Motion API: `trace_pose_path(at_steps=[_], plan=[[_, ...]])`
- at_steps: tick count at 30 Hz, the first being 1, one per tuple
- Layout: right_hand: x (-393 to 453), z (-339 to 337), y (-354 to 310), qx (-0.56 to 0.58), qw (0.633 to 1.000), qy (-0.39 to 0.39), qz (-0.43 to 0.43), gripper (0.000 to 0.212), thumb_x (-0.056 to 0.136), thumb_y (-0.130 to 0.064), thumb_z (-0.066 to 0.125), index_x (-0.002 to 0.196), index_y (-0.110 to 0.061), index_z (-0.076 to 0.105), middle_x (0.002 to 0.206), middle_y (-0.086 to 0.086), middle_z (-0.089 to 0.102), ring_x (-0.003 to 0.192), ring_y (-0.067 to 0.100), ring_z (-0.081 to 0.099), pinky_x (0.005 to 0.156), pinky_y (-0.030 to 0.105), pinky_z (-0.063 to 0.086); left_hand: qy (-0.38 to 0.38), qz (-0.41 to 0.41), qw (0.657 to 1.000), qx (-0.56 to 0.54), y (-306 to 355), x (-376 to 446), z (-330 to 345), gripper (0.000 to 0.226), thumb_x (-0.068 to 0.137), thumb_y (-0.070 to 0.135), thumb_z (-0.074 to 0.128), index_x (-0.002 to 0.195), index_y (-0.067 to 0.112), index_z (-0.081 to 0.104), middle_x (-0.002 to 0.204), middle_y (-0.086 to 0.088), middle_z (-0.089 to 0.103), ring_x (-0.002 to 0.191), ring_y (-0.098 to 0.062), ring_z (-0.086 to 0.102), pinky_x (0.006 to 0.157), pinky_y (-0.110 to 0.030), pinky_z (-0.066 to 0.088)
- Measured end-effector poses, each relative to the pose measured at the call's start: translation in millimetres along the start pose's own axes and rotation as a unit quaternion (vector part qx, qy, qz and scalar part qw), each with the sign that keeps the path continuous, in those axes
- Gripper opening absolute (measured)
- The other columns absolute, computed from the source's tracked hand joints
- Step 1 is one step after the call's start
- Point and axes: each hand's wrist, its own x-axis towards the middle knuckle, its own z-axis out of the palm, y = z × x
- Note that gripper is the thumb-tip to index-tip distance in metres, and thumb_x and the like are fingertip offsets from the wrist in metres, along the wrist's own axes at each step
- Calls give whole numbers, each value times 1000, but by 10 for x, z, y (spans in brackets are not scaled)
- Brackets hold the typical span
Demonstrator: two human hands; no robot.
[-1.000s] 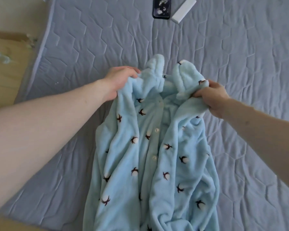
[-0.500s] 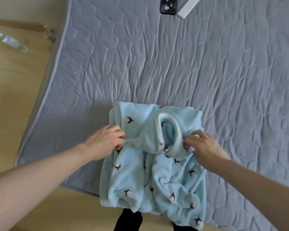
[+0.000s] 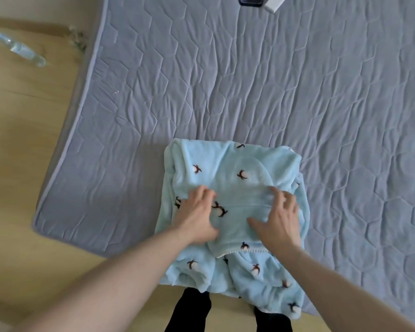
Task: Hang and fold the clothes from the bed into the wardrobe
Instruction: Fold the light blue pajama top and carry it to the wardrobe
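1. I see a light blue fleece garment (image 3: pixel 235 188) folded into a rough square at the near edge of the grey quilted mattress (image 3: pixel 249 80).
2. My left hand (image 3: pixel 197 212) and right hand (image 3: pixel 278 216) lie flat on it, fingers spread.
3. A plastic bottle (image 3: pixel 19 47) lies on the wooden floor (image 3: pixel 22 164).
4. A dark phone (image 3: pixel 250 0) sits beside a white box (image 3: pixel 274 3).

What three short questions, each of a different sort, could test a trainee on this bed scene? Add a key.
1. True or false: both hands lie flat on the blue fleece garment.
2. Where does the garment lie: A mid-mattress, B at the mattress's near edge, C on the floor?
3. Fill in: the clear bottle lies on the ____.

Key: 1 true, left hand and right hand press it; 2 B, on the mattress; 3 floor.
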Motion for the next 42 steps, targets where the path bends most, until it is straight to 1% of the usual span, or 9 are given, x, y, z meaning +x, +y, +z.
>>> trace_pose_path(at_steps=[3,5,10,13,18,24,29,32,42], plan=[[-7,54,43,125,983,-21,133,115,70,-48,89,157,-37,15,142,-4,28,123,24,46,91,37,49,234,-285,906,-210,-21,61,21,84,58,38,90,123,8,46,128,-11,44,116,-33,46,99,-42,44],[46,56,75,156,976,-45,147,116,72,-46,90,158,-37,13,134,-11,31,110,17,51,74,33,48,220,-420,827,-301,-106,148,-31,87,60,39,91,127,9,44,134,-13,47,117,-34,50,98,-41,45],[239,2,51,421,862,-7,282,23,82,-12,78,100,-25,71,80,-9,75,86,20,69,60,24,50,106,-416,743,-513,-392,323,-230,26,72,3,71,98,7,69,103,-14,72,78,-25,64,65,-27,49],[326,-14,66,522,779,-31,346,21,77,1,59,80,-19,64,72,1,62,69,19,51,59,30,39,123,-422,645,-625,-507,351,-307,18,66,-7,55,77,3,65,86,-16,67,77,-30,64,64,-30,52],[382,-90,93,280,915,66,284,40,81,-22,66,120,-15,55,117,5,58,101,26,58,89,39,49,82,-410,775,-474,-676,349,-380,64,53,21,60,113,2,63,108,-16,65,92,-31,59,71,-32,46],[533,-181,75,260,939,17,226,124,63,-85,71,161,-30,18,160,-1,37,144,26,42,114,48,40,64,-346,765,-539,-713,590,-507,104,52,65,86,140,18,53,127,0,68,110,-21,68,97,-42,54],[696,-156,210,429,832,-78,342,56,77,-33,86,125,-14,65,105,2,75,87,23,72,64,31,56,45,-375,752,-540,-658,619,-379,72,51,30,86,117,13,68,105,-6,74,91,-24,71,76,-34,57],[730,-158,278,505,764,-103,387,49,67,-21,72,114,-10,70,100,11,73,80,31,69,71,38,61,45,-383,694,-608,-646,587,-343,51,44,23,70,93,10,74,97,-12,75,86,-32,69,80,-38,54],[632,22,348,348,903,-25,250,58,88,-57,69,135,-26,58,117,-10,68,98,11,66,76,29,52,16,-363,744,-561,-708,514,-181,88,54,69,84,126,21,69,112,0,76,102,-22,73,98,-44,56]])
